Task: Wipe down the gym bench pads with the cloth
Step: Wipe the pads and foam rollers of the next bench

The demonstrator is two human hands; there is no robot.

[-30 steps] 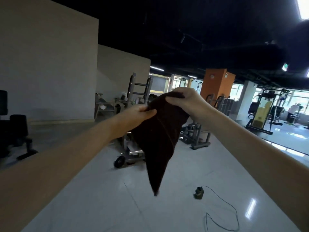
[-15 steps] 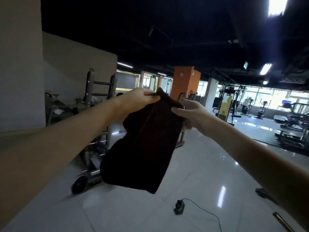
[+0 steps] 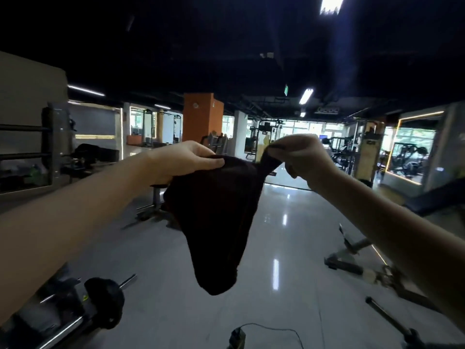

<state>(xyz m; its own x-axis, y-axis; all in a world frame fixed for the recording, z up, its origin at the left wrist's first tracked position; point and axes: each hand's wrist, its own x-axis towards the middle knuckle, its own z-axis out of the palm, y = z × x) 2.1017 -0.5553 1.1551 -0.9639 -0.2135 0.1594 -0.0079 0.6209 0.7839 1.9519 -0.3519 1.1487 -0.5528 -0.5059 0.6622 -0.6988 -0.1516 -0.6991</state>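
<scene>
Head view, and on my feed both bare arms reach forward at about chest height with the cloth (image 3: 216, 217) held up between the hands. The left hand (image 3: 186, 159) grips the upper left part of the cloth, thumb lying across the top and fingers curled under the fabric. The right hand (image 3: 302, 157) pinches a bunched corner of it, fingers curled tight around a narrow twist of fabric, a little higher than the left. The cloth is dark, almost black in this light. It hangs in the air well above the floor (image 3: 276, 235), sagging from the two grips into a rounded point at the bottom and touching nothing but the hands.

The bench (image 3: 435, 197) is off to my right, its dark pad tilted and partly hidden behind the right forearm, with its metal legs (image 3: 352, 250) on the floor below. The cloth is well apart from it.

The floor is pale, glossy tile that reflects the ceiling lights (image 3: 306, 95). At the lower left lies a bar with a black weight plate (image 3: 105, 298). Near the bottom edge sits a small plug block with a thin cable (image 3: 271, 328) curling away from it. An orange pillar (image 3: 202, 117) stands further back in the middle, with gym machines (image 3: 264, 137) and bright windows beyond it. A metal rack (image 3: 57, 142) is on the left, blurred.
</scene>
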